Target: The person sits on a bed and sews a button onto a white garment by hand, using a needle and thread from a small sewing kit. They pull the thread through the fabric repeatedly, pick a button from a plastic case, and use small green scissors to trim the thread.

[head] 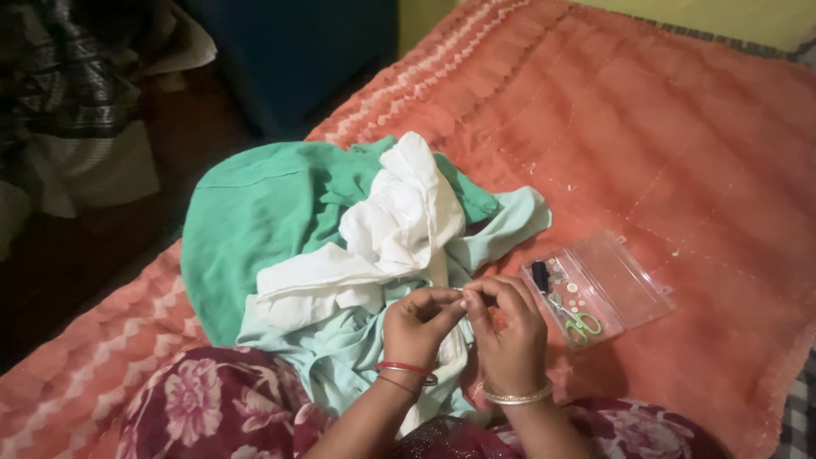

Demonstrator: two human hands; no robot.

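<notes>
Coral-orange quilted bedspread [663,136] fills the scene, and the person sits at its near edge, both hands up in front of them. Left hand [418,321] and right hand [508,327] meet fingertip to fingertip, right over the cloth heap. Left thumb and forefinger are pinched nearly closed; right fingers curl in tight against them. Something very small sits in that pinch, too small to tell what it is. Red bangles [408,369] circle the left wrist, a pale gold bangle [517,396] the right.

Beneath the hands lies the pile: a white cloth [399,225] crumpled on top, a deep green cloth [255,221] spread to the left under it, and a pale mint cloth [340,340] running down toward the person's lap. The mint piece reaches up under the left wrist; whether the fingers grip it as well, I can't tell.

Just right of the right hand, close but not touching, a clear plastic case [629,285] lies open flat on the bedspread. Inside it: small green-handled scissors [578,323], a dark spool [540,274], and a scatter of little buttons [571,299].

Floral maroon fabric [204,399] covers the person's knees at the bottom edge. Off to the left, the floor falls into shadow.
</notes>
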